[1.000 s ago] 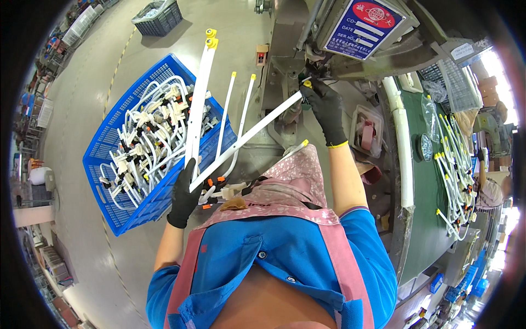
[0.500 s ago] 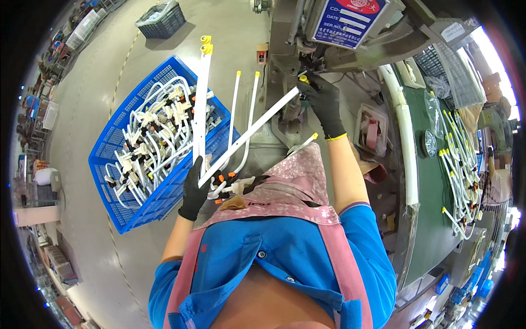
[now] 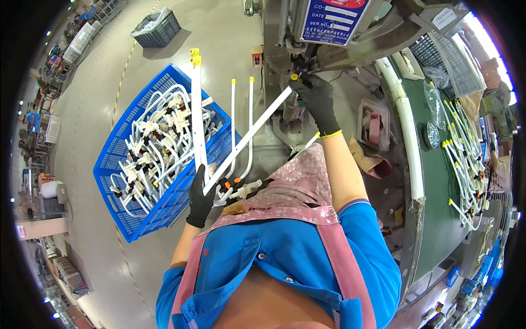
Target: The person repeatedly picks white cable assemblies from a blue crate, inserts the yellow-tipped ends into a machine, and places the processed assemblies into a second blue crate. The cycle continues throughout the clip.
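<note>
Both my hands wear dark gloves. My left hand (image 3: 201, 198) is closed around the lower ends of several white tubes. Two of these tubes (image 3: 197, 115) stand nearly upright side by side, each topped with a yellow end piece (image 3: 194, 55). A third white tube (image 3: 253, 136) slants up and rightward from the left hand to my right hand (image 3: 319, 104). There the right hand's fingers close on its upper end, beside a yellow end piece (image 3: 295, 77), close to the machine's working head (image 3: 300, 63). The gloved fingers partly hide that end.
A blue crate (image 3: 118, 181) full of bent white tube assemblies stands at left. Two thin yellow-tipped tubes (image 3: 233, 120) rise in front of me. More tube assemblies (image 3: 460, 164) lie on the green-topped table (image 3: 430, 230) at right. A dark crate (image 3: 159, 33) sits farther off on the floor.
The view has shifted slightly. Both hands keep their holds on the tubes, and the slanted tube's upper end stays by the machine's working head.
</note>
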Tool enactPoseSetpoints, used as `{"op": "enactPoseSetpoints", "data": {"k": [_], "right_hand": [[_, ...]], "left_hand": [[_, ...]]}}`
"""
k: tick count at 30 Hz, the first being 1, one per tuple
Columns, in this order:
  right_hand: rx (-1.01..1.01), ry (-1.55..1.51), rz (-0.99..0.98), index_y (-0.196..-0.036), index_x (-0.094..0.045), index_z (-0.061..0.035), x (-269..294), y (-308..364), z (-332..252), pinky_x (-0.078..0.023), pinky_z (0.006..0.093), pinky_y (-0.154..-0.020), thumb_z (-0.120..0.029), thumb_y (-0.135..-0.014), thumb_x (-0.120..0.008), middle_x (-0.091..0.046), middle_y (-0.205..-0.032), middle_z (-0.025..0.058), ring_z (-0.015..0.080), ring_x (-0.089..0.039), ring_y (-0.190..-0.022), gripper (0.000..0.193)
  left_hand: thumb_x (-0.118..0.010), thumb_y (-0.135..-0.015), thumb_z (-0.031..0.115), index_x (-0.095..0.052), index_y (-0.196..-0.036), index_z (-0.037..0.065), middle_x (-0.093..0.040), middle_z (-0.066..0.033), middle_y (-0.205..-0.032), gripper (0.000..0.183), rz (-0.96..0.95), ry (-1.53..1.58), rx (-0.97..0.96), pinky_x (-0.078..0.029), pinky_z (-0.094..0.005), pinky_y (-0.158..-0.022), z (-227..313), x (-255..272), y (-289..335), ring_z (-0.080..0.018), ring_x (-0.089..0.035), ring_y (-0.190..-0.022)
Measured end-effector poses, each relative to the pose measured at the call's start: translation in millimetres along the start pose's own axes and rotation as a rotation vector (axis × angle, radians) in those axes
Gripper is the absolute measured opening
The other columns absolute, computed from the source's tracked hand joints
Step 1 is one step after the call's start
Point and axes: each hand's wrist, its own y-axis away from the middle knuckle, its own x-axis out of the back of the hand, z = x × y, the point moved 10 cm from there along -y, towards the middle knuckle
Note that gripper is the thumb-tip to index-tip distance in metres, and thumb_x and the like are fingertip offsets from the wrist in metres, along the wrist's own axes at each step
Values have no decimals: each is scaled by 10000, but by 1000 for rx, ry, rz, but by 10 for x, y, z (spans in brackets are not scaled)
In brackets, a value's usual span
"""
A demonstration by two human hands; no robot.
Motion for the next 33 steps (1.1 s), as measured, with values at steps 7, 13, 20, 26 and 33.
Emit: {"op": "enactPoseSetpoints", "data": {"k": [7, 13, 20, 26, 33], "right_hand": [[17, 53, 58, -1025, -686, 0, 193, 28, 118, -509, 302, -726, -213, -787, -729, -709, -873, 129, 164, -667, -769, 322], [11, -64, 40, -1027, -685, 5, 95, 135, 174, -511, 285, -700, -180, -799, -727, -706, -881, 113, 138, -653, -762, 296], [88, -63, 24, -1006, -674, 25, 77, 116, -70, -495, 271, -673, -162, -825, -710, -694, -836, 80, 103, -612, -728, 262], [123, -73, -10, -996, -675, 5, -30, 49, -86, -479, 289, -665, -200, -817, -715, -690, -819, 85, 123, -602, -706, 275], [72, 46, 0, -994, -682, -7, -22, 20, -21, -472, 285, -655, -213, -809, -724, -690, -815, 93, 114, -593, -697, 281]], "left_hand": [[-696, -780, 82, -433, -1347, -16, -592, -223, -1105, 633, -63, -168, -96, -490, -429, -814, 329, 38, -71, -367, -595, -962], [-703, -790, 117, -450, -1329, -13, -596, -212, -1062, 610, -79, -186, -52, -496, -419, -781, 287, 159, 12, -360, -594, -936], [-661, -811, 85, -446, -1326, -24, -590, -221, -1116, 568, -45, -139, -71, -494, -419, -833, 162, 133, -15, -344, -606, -969], [-674, -802, 78, -460, -1308, -27, -609, -221, -1123, 560, -31, -138, -50, -508, -406, -831, 170, 137, -42, -351, -622, -995], [-644, -818, 62, -446, -1321, -25, -609, -214, -1027, 548, -20, -170, -76, -507, -415, -759, 181, 128, -18, -354, -620, -891]]}}
